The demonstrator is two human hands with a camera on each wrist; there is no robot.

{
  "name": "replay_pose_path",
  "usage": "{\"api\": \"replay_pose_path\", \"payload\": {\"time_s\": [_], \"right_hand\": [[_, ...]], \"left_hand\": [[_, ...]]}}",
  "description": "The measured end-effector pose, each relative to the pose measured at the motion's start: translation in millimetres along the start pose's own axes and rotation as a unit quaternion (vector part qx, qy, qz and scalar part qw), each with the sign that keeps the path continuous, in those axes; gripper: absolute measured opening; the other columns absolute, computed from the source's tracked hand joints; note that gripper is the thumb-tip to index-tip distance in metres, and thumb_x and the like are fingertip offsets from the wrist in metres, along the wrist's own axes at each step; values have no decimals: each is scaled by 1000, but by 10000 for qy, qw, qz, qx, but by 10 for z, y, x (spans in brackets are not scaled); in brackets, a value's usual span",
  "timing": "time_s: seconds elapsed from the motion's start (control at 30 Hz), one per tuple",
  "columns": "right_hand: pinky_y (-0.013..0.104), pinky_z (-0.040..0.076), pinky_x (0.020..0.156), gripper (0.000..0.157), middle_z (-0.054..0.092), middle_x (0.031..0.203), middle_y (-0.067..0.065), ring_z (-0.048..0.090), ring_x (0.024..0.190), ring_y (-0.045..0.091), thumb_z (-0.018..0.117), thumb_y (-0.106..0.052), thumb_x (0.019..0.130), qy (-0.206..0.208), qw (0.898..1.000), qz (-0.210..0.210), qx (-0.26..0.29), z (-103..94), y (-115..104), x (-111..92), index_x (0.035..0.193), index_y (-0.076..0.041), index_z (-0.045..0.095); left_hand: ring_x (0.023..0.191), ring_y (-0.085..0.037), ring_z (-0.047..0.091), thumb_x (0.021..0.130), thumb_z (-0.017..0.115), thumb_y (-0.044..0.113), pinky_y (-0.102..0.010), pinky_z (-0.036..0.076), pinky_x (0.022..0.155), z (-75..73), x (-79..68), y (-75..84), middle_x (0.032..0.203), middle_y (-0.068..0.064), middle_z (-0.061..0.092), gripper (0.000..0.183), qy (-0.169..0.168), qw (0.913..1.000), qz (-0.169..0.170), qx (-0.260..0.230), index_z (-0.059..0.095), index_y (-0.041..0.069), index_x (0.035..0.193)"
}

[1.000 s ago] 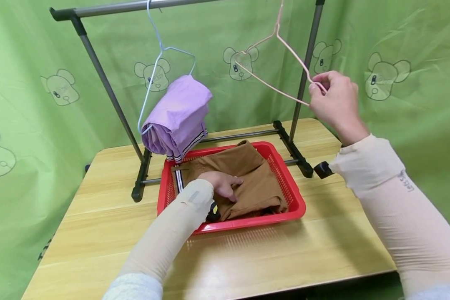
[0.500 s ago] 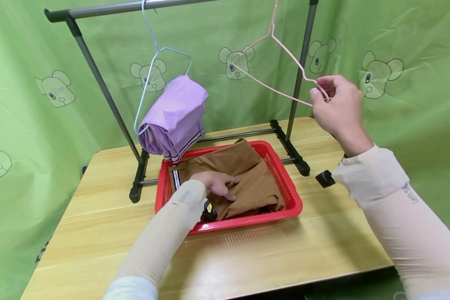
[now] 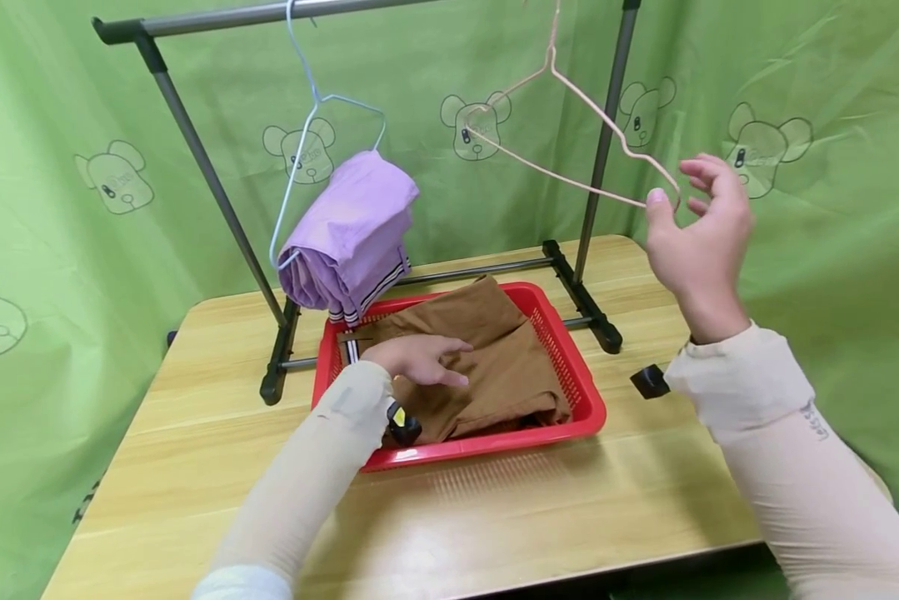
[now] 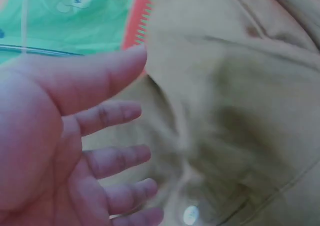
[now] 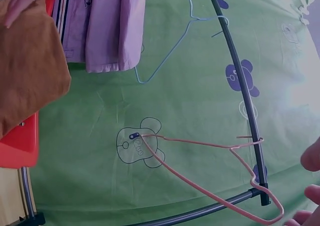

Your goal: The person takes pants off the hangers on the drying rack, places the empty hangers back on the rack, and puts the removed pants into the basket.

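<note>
My left hand (image 3: 422, 360) hovers over folded brown trousers (image 3: 512, 358) with its fingers and thumb spread, holding nothing. The left wrist view shows its open palm beside the brown cloth and a pale button (image 4: 190, 215). The trousers lie in a red plastic basket (image 3: 494, 439), a striped band showing at their left end. A bare pink wire hanger (image 3: 586, 98) hangs at the right of the rack. Around its right end, my right hand (image 3: 700, 242) has loosened, thumb and fingers apart. In the right wrist view, those fingers (image 5: 312, 156) are separate from the wire.
Folded purple trousers (image 3: 359, 212) hang over a blue hanger (image 3: 292, 185) behind the basket's left side. A metal garment rack (image 3: 204, 167) stands on the wooden table (image 3: 217, 450), its feet flanking the basket. Green printed curtain (image 3: 854, 200) surrounds the table.
My right hand has let go of the pink hanger's end and drawn slightly right, its fingers spreading. The left hand has shifted a little left over the brown trousers.
</note>
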State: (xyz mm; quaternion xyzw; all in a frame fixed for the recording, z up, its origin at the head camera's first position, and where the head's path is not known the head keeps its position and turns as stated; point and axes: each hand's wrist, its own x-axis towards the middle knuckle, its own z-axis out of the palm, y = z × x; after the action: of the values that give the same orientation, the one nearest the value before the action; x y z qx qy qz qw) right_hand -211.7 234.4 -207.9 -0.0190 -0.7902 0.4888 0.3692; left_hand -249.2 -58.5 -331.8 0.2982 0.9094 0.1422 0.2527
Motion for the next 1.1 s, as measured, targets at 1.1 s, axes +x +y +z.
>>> {"api": "replay_pose_path", "payload": {"time_s": [1.1], "right_hand": [[19, 48, 75, 28, 56, 99, 11, 58, 85, 16, 57, 4, 86, -1186, 8692, 1632, 4514, 463, 1190, -768, 109, 12, 43]], "left_hand": [[64, -14, 61, 82, 64, 4, -21, 49, 55, -550, -1521, -97, 85, -13, 67, 17, 6406, 7377, 1332, -1667, 64, -3, 97]]}}
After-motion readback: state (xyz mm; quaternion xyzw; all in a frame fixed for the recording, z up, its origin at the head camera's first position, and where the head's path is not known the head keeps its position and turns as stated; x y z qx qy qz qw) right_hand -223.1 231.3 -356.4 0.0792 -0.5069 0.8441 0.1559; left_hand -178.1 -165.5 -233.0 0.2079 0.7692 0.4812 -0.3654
